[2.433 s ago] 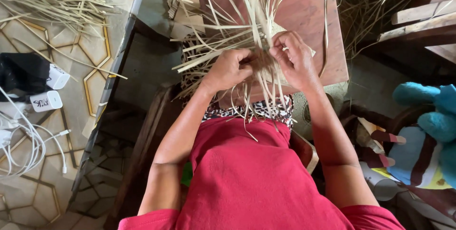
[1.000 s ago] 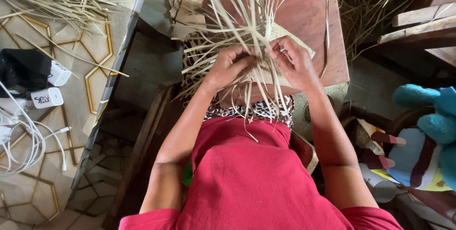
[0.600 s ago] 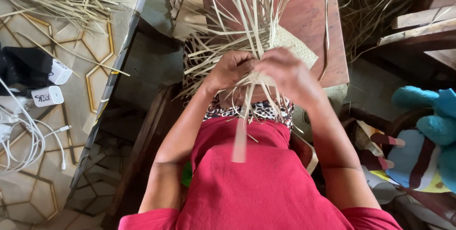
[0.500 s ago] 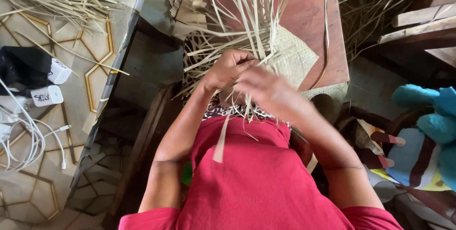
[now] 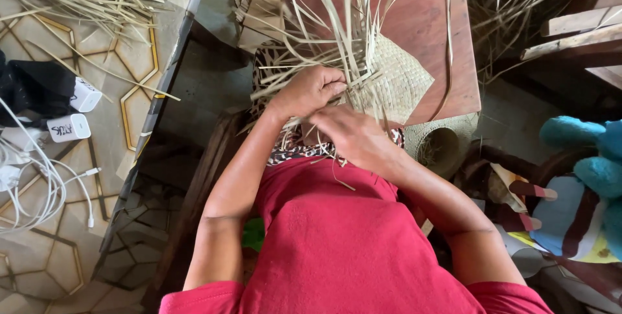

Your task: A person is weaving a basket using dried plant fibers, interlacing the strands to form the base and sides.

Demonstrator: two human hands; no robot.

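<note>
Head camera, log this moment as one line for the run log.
left hand grips straw strips | right hand near woven mat | on wooden table

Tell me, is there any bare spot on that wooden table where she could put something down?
Yes: the wooden table is bare between the upright strips and its right edge, above the woven mat. Its left side is crowded with loose strips and cut pieces. The left hand and right hand fill the near edge.
</note>
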